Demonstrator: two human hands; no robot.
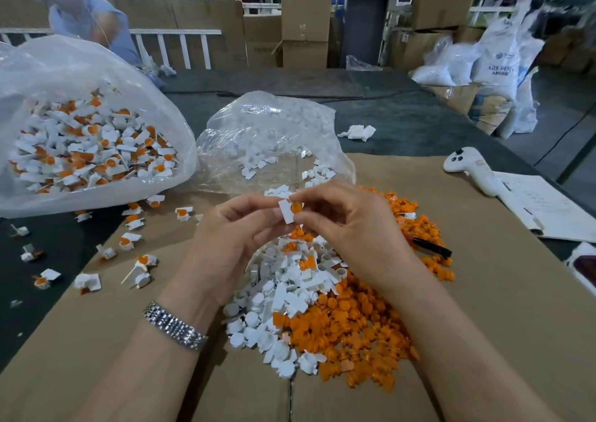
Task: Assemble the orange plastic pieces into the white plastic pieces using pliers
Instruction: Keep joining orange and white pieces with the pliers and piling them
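Hands point(287, 224) together, left pinching white piece point(285, 211), long axis tilted upright; right pressing orange piece point(296, 208) into its right side. Pliers unused.

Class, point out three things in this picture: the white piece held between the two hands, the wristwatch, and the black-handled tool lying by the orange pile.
White piece point(285, 212), head view: middle of its flat face.
Wristwatch point(175, 326), head view: metal band on the left wrist.
Black-handled tool point(432, 247), head view: middle of the handle.

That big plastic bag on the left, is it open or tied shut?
Open. The big plastic bag gapes wide, showing assembled white-and-orange pieces inside.
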